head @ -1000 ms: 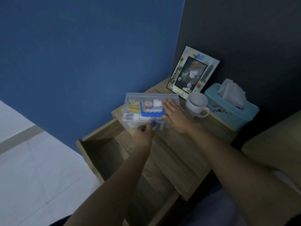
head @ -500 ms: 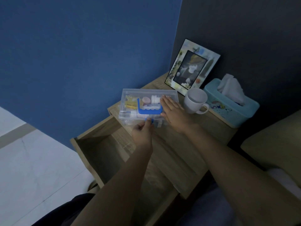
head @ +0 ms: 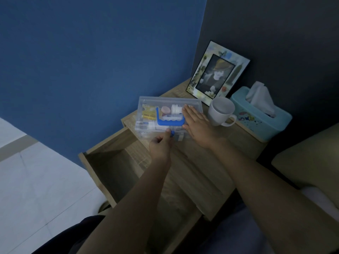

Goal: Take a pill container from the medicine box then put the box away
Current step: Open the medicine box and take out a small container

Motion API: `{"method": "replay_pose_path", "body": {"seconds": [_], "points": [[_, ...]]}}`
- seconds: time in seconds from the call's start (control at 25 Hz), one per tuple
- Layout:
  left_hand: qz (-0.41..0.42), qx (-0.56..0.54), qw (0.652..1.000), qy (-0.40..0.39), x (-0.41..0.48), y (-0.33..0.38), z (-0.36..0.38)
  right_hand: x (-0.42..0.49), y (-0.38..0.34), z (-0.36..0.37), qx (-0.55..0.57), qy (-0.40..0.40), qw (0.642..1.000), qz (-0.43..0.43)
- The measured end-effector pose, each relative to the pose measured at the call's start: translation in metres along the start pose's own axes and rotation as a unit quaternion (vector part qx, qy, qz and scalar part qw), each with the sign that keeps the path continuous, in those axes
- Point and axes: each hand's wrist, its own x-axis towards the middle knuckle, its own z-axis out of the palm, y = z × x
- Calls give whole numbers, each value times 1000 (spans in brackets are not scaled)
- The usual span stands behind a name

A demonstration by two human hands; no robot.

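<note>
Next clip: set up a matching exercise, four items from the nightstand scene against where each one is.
Items:
1. medicine box
2. mug
3. tissue box
4. right hand

Places:
A. far right of the nightstand top
B. flat on the clear lid
C. above the open drawer, at the top's left end
D. between the clear box and the teal box

Pairs: 1-C, 2-D, 3-A, 4-B

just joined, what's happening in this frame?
A person is working on a clear medicine box that sits on a wooden nightstand. The right hand lies flat on the lid, steadying it, while the left hand pinches the small blue latch at the front edge. The lid is down and no pill container is out yet. The drawer below stands open; a white mug stands right of the box.
</note>
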Motion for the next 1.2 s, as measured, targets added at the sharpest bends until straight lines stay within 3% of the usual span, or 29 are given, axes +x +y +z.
{"method": "replay_pose_path", "body": {"seconds": [0.32, 0.48, 0.6, 0.68, 0.76, 0.8, 0.88, 1.0, 1.2], "points": [[5, -18, 1000, -4, 3, -14, -13, 3, 2, 5, -5, 6, 1000, 2], [12, 103, 994, 38, 10, -11, -14, 3, 5, 6, -9, 9, 1000, -2], [-7, 133, 991, 24, 8, -7, -24, 4, 3, 6, -9, 12, 1000, -1], [-4, 104, 990, 91, 3, 0, -33, 3, 4, 5, -5, 9, 1000, -2], [50, 93, 971, 216, 3, 23, -40, 0, 5, 1, 1, -2, 1000, -12], [87, 114, 961, 236, 6, 37, -42, -1, 5, -1, -6, -6, 1000, -17], [145, 222, 948, 178, 19, 56, -45, -3, 1, -1, -24, -2, 1000, 4], [152, 403, 900, 69, 29, 66, -46, -2, -8, -1, -22, 2, 996, 86], [194, 380, 900, 90, 26, 69, -41, -2, -1, -16, -1, -18, 998, 59]]}}
